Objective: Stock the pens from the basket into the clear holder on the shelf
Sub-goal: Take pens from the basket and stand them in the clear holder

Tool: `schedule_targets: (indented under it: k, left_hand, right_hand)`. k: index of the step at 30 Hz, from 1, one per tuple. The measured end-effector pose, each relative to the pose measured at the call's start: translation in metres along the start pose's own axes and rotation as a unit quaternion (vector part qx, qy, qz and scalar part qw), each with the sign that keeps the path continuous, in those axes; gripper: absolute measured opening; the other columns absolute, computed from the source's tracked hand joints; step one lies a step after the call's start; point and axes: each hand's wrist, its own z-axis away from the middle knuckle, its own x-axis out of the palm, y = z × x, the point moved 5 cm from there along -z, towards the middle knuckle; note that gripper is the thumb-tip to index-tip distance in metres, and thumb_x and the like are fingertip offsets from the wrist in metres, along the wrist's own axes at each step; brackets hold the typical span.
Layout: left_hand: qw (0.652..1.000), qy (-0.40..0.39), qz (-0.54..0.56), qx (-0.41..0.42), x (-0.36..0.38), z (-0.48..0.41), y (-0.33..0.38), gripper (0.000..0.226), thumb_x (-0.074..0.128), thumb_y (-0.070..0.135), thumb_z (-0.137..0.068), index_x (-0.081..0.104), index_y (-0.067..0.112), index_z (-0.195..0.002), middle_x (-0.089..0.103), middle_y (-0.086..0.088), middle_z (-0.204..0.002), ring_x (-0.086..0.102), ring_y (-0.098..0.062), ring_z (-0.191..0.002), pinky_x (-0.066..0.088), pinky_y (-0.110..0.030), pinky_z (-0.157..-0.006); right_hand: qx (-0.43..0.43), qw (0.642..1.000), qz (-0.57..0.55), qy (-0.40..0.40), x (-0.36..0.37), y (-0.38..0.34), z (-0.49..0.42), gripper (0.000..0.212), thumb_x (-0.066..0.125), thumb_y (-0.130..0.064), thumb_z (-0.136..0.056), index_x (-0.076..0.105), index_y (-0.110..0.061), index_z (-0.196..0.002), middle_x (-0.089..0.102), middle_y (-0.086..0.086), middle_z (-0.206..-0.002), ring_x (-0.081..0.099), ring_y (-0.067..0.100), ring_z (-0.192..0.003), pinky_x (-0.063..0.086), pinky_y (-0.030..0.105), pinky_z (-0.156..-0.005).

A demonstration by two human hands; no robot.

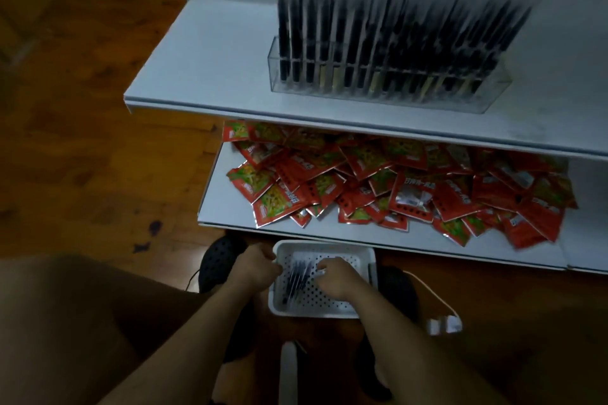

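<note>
Most pens [394, 43] already stand in the clear holder [487, 92], well above the basket [362, 250]; a few loose pens [296, 283] lie inside it. Left hand [256, 268] grips its left rim; right hand [335, 276] reaches inside, grasp unclear.

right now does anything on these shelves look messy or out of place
The red snack packets on the lower shelf lie in a loose overlapping heap, some silver side up, not in rows.

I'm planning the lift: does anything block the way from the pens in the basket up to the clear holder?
Nothing visible does. The basket sits on the floor before the lower shelf, and the clear holder on the upper shelf is open-topped, though stocked pens already crowd it.
</note>
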Motion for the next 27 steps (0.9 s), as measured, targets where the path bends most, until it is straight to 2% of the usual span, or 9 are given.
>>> schedule_targets:
  k: [6, 11, 14, 17, 20, 22, 24, 25, 27]
  left_hand:
    - [0.997, -0.031, 0.024, -0.071, 0.030, -0.034, -0.025, 0.024, 0.067, 0.018, -0.084, 0.067, 0.004, -0.103, 0.068, -0.012, -0.103, 0.063, -0.022, -0.090, 0.051, -0.030, -0.077]
    - [0.986, -0.062, 0.061, -0.139, 0.039, -0.058, -0.050, 0.014, 0.068, 0.014, -0.080, 0.069, 0.005, -0.089, 0.066, -0.010, -0.082, 0.059, -0.021, -0.074, 0.047, -0.030, -0.064]
    - [0.984, -0.067, 0.090, -0.142, 0.040, -0.075, -0.049, 0.013, 0.066, 0.010, -0.079, 0.068, 0.003, -0.090, 0.068, -0.012, -0.078, 0.058, -0.021, -0.065, 0.046, -0.028, -0.057]
    - [0.979, -0.099, 0.115, -0.133, 0.050, -0.083, -0.039, 0.006, 0.067, 0.013, -0.085, 0.062, 0.012, -0.082, 0.060, -0.008, -0.070, 0.053, -0.018, -0.058, 0.042, -0.024, -0.052]
    - [0.977, -0.129, 0.117, -0.121, 0.061, -0.079, -0.030, 0.018, 0.066, 0.014, -0.087, 0.057, 0.015, -0.072, 0.056, -0.005, -0.066, 0.049, -0.013, -0.054, 0.041, -0.016, -0.040]
    - [0.976, -0.132, 0.122, -0.127, 0.063, -0.076, -0.032, 0.019, 0.065, 0.011, -0.088, 0.057, 0.015, -0.071, 0.056, -0.003, -0.068, 0.050, -0.011, -0.057, 0.041, -0.013, -0.039]
    - [0.975, -0.130, 0.124, -0.129, 0.060, -0.073, -0.032, 0.011, 0.063, 0.010, -0.089, 0.061, 0.011, -0.078, 0.059, -0.005, -0.076, 0.053, -0.012, -0.063, 0.043, -0.018, -0.046]
    - [0.977, -0.125, 0.122, -0.124, 0.058, -0.071, -0.030, 0.004, 0.063, 0.010, -0.089, 0.063, 0.008, -0.085, 0.060, -0.006, -0.079, 0.053, -0.012, -0.065, 0.042, -0.019, -0.048]
    - [0.979, -0.120, 0.121, -0.109, 0.051, -0.065, -0.020, 0.009, 0.064, 0.010, -0.088, 0.065, 0.005, -0.095, 0.059, -0.008, -0.080, 0.053, -0.013, -0.064, 0.038, -0.019, -0.047]
  right_hand:
    - [0.041, 0.996, -0.030, -0.068, 0.068, 0.006, -0.068, 0.045, 0.053, -0.021, -0.087, 0.052, -0.017, -0.132, 0.043, 0.016, -0.141, 0.052, 0.033, -0.117, 0.045, 0.040, -0.103]
    - [0.089, 0.993, -0.007, -0.074, 0.091, 0.013, -0.107, 0.059, 0.051, -0.018, -0.093, 0.030, -0.013, -0.148, 0.001, 0.010, -0.160, 0.023, 0.035, -0.142, 0.028, 0.042, -0.115]
    - [0.122, 0.983, -0.035, -0.130, 0.120, 0.035, -0.143, 0.079, 0.055, -0.031, -0.089, 0.012, -0.016, -0.153, -0.010, 0.008, -0.160, 0.028, 0.033, -0.138, 0.029, 0.041, -0.114]
    - [0.143, 0.978, -0.078, -0.127, 0.119, 0.031, -0.145, 0.083, 0.055, -0.038, -0.088, 0.008, -0.017, -0.153, 0.004, 0.009, -0.158, 0.031, 0.034, -0.135, 0.031, 0.040, -0.112]
    - [0.174, 0.972, -0.144, -0.056, 0.103, 0.024, -0.133, 0.068, 0.058, -0.022, -0.091, 0.024, -0.008, -0.148, 0.033, 0.018, -0.145, 0.045, 0.034, -0.124, 0.043, 0.037, -0.101]
    - [0.207, 0.964, -0.165, 0.031, 0.089, 0.028, -0.128, 0.035, 0.055, -0.015, -0.094, 0.054, -0.002, -0.126, 0.056, 0.018, -0.120, 0.059, 0.028, -0.098, 0.049, 0.033, -0.080]
    - [0.219, 0.950, -0.201, 0.091, 0.075, 0.030, -0.117, 0.020, 0.054, -0.014, -0.095, 0.068, 0.000, -0.097, 0.065, 0.011, -0.084, 0.057, 0.019, -0.064, 0.048, 0.027, -0.060]
    - [0.212, 0.946, -0.222, 0.105, 0.068, 0.030, -0.110, 0.020, 0.056, -0.014, -0.094, 0.072, -0.002, -0.091, 0.066, 0.010, -0.076, 0.055, 0.017, -0.057, 0.047, 0.024, -0.056]
    - [0.186, 0.943, -0.249, 0.118, 0.050, 0.028, -0.093, 0.016, 0.062, -0.012, -0.091, 0.077, -0.009, -0.088, 0.072, 0.009, -0.081, 0.058, 0.014, -0.057, 0.044, 0.017, -0.051]
